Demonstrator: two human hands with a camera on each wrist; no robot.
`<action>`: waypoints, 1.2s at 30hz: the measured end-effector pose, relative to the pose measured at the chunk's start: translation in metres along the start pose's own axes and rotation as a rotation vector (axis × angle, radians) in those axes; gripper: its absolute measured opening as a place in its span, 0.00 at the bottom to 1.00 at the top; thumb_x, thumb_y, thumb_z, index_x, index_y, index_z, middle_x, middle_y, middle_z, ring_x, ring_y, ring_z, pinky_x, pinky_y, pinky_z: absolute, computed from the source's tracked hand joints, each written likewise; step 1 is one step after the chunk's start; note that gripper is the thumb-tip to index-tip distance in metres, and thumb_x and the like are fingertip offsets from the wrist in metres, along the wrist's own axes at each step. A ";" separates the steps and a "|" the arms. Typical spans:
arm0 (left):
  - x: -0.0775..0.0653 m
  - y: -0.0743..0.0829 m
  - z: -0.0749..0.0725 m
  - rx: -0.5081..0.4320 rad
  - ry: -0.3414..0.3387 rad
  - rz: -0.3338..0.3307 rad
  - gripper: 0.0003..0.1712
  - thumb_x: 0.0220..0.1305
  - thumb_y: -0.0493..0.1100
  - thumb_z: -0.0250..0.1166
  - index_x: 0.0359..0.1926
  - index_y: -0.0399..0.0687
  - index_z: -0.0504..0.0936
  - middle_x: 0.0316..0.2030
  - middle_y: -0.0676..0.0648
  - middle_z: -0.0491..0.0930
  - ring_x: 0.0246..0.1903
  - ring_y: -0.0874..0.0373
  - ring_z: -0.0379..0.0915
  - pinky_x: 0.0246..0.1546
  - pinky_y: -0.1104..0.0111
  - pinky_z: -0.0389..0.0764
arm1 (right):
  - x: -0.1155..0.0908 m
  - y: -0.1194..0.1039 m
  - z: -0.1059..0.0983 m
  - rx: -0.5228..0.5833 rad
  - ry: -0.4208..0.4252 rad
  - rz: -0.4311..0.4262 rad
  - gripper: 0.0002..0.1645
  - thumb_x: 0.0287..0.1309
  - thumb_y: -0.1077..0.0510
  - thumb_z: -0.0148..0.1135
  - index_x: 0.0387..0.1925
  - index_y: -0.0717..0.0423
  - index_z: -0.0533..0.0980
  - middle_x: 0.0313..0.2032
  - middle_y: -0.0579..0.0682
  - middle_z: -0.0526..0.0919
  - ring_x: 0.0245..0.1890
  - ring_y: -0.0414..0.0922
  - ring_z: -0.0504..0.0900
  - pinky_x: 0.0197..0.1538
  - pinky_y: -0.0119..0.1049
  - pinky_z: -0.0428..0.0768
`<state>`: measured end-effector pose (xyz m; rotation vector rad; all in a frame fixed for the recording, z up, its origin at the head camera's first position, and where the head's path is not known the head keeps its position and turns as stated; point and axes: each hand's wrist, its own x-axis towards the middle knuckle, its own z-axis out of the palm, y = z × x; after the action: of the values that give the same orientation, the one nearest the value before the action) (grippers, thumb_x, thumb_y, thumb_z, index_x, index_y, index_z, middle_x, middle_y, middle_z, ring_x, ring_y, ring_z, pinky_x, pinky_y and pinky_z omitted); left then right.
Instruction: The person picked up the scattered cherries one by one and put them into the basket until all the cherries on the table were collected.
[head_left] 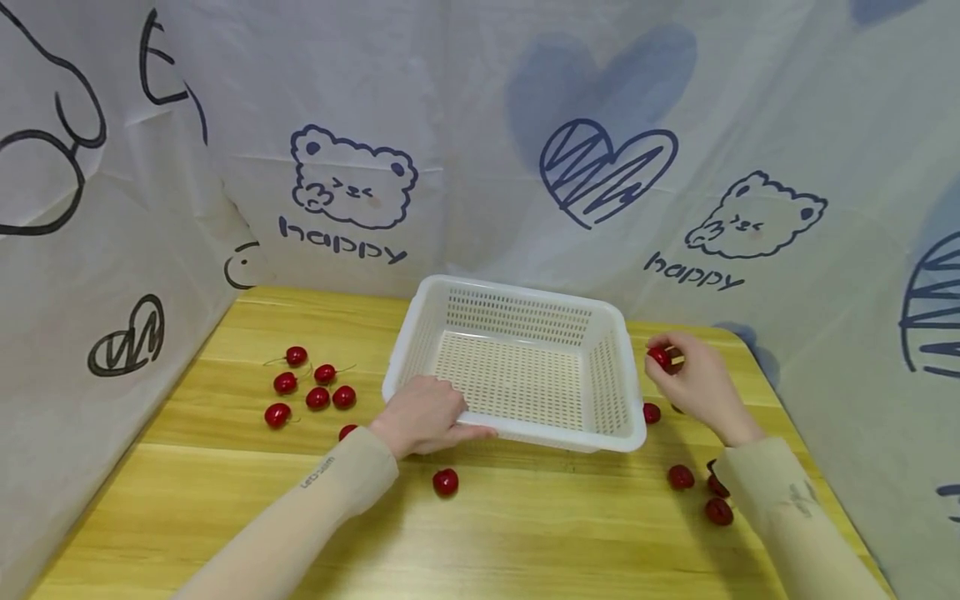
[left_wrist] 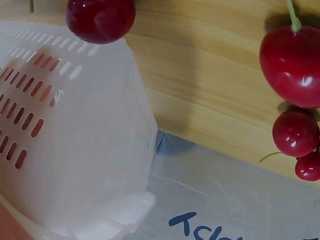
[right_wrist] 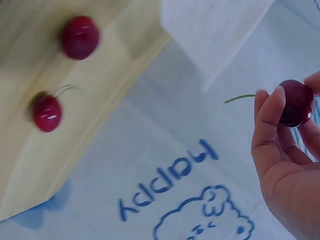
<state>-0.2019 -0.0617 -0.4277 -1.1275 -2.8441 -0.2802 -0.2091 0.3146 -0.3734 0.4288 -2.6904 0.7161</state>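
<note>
A white slotted plastic basket sits toward the back of the table. My left hand grips its near rim at the left corner, thumb lying along the edge. In the left wrist view the basket's slotted wall fills the left side. Off the basket's right side, my right hand pinches a red cherry between thumb and fingertips, its green stem poking out. Below that hand, another cherry lies close to the basket wall. One more cherry rests in front of the left hand.
Several stemmed cherries lie grouped left of the basket, one partly hidden by the left sleeve. More cherries lie near the right forearm. A printed white cloth hangs behind and beside the wooden table.
</note>
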 end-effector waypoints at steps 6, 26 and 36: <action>0.002 0.001 0.001 0.008 0.004 0.006 0.37 0.58 0.79 0.41 0.10 0.58 0.67 0.07 0.59 0.64 0.10 0.65 0.58 0.15 0.71 0.67 | 0.022 -0.020 0.005 -0.034 -0.024 -0.020 0.12 0.57 0.58 0.58 0.41 0.61 0.76 0.36 0.54 0.78 0.32 0.49 0.76 0.35 0.46 0.81; 0.002 -0.003 0.002 -0.002 -0.001 0.006 0.37 0.58 0.79 0.40 0.11 0.59 0.69 0.08 0.59 0.65 0.10 0.65 0.60 0.16 0.71 0.67 | 0.069 -0.034 0.063 -0.108 -0.247 -0.136 0.10 0.52 0.62 0.61 0.37 0.62 0.75 0.30 0.52 0.77 0.27 0.45 0.74 0.31 0.36 0.76; 0.001 -0.002 0.001 -0.014 0.005 0.010 0.35 0.59 0.77 0.43 0.17 0.58 0.76 0.08 0.60 0.65 0.10 0.64 0.60 0.15 0.72 0.67 | 0.069 -0.023 0.078 -0.162 -0.399 -0.081 0.11 0.51 0.63 0.61 0.38 0.64 0.76 0.28 0.53 0.77 0.27 0.46 0.73 0.32 0.38 0.76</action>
<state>-0.2039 -0.0629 -0.4290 -1.1413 -2.8362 -0.3025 -0.2807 0.2412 -0.4014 0.6970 -3.0477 0.4200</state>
